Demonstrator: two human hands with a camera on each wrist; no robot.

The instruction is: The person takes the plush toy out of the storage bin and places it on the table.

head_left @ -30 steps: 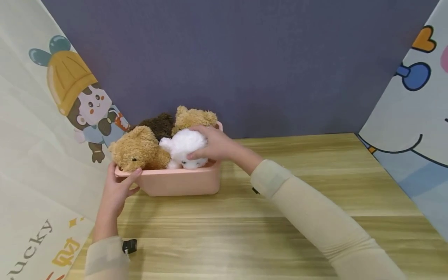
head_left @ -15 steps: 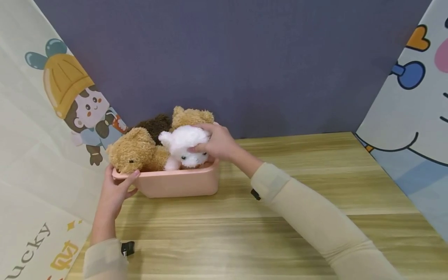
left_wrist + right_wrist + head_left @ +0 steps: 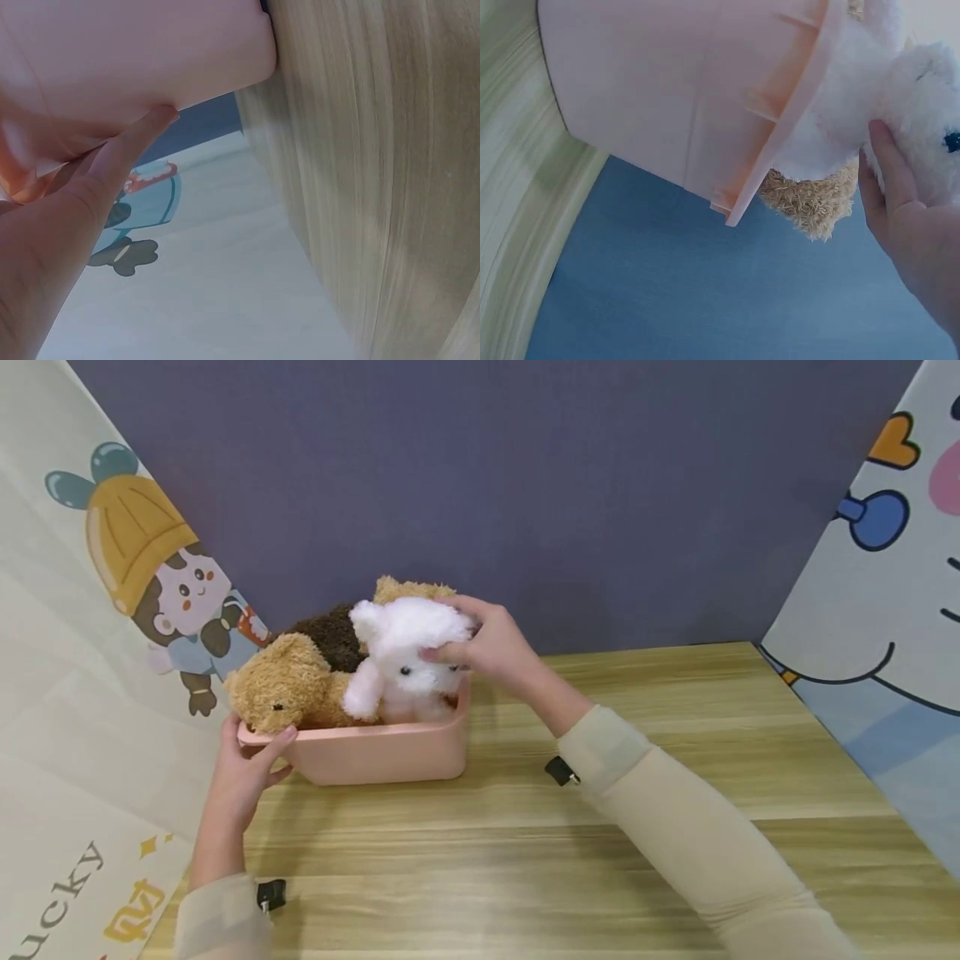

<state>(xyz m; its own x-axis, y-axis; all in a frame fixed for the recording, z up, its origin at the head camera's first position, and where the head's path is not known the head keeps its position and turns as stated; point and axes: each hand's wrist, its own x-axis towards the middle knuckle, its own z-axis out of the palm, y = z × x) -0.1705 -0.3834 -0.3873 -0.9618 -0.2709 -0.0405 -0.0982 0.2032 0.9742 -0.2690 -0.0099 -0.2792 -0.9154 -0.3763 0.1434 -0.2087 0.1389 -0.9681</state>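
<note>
A pink plastic bin [image 3: 382,756] stands at the back left of the table, filled with plush toys. My left hand [image 3: 243,772] grips the bin's front left corner, thumb over the rim and fingers along the outer wall; the left wrist view shows the fingers [image 3: 127,150] against the pink side. My right hand [image 3: 498,647] holds a white plush toy [image 3: 412,635] by its head, thumb in front and fingers behind. The toy's head is above the rim and its lower body is still down inside the bin. In the right wrist view, the white plush [image 3: 922,97] fills the palm.
A tan teddy bear [image 3: 277,685] leans at the bin's left end. Behind are a dark brown plush [image 3: 333,635] and another tan one [image 3: 412,589], partly hidden. The wooden tabletop [image 3: 480,860] meets a dark blue back panel [image 3: 510,510] and printed side panels.
My right hand has lifted the white plush upward and slightly right, so its face and an arm now show above the rim. The left hand has kept its grip on the bin.
</note>
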